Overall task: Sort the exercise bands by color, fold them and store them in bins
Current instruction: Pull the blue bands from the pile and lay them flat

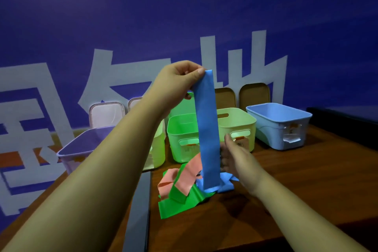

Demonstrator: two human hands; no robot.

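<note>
My left hand (180,80) is raised high and pinches the top end of a long blue band (207,129), which hangs straight down to the table. The band's lower end rests on the pile beside more crumpled blue band (226,184). My right hand (235,155) is low, just right of the hanging band, with fingers apart and touching its edge. On the table lie a pink band (184,178) and a green band (180,202), tangled together. Behind stand a green bin (182,129), a pale yellow-green bin (237,122), a light blue bin (280,125) and a purple bin (81,145).
Another pale green bin (158,149) sits partly hidden behind my left forearm. A grey strip (139,210) runs along the brown table (286,190). Chair backs (253,94) and a blue wall with white lettering stand behind the bins.
</note>
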